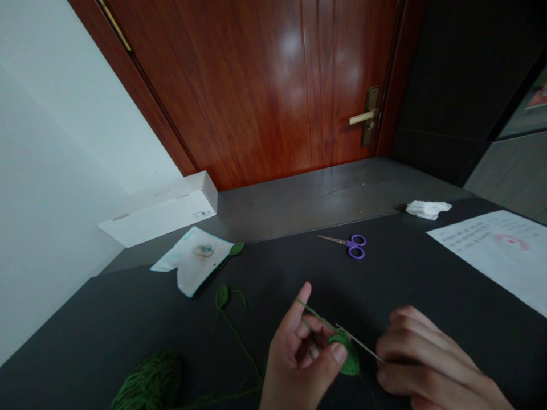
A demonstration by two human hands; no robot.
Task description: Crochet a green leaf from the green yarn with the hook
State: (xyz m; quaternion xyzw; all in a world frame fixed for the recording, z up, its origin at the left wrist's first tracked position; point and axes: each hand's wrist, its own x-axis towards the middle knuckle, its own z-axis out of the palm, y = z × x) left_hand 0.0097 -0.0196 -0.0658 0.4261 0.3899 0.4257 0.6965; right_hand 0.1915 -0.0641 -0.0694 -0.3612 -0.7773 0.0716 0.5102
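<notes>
- We see the left hand [299, 359] low in the frame. Its fingers [337, 353] are pinched shut on a small green crochet piece [351, 360], with the thumb pressing it against the curled fingers.
- A strand of green yarn [314, 311] runs taut over the raised left index finger and down to the crochet piece.
- The right hand [431, 367] sits just beside the left. Its fingers are closed around a thin metal crochet hook [361, 344], whose tip meets the crochet piece.
- To the left of the left-hand fingers, a yarn ball [149, 384] lies on the dark bench [405, 285], with a loose strand trailing toward the hand.
- Just beyond those fingers lies a green leaf [222, 296] with its tail. Farther out, a second leaf [236, 248] touches a clear plastic bag [194, 265].
- Well beyond both sets of fingers, purple-handled scissors [348, 245] lie flat on the bench.
- Out past the right-hand fingers we see a printed sheet of paper [496, 250] and a crumpled tissue [427, 209].
- Farthest from the fingers, a white box [162, 213] lies by the wall, beside a wooden door [265, 85] with a brass handle [365, 117].
</notes>
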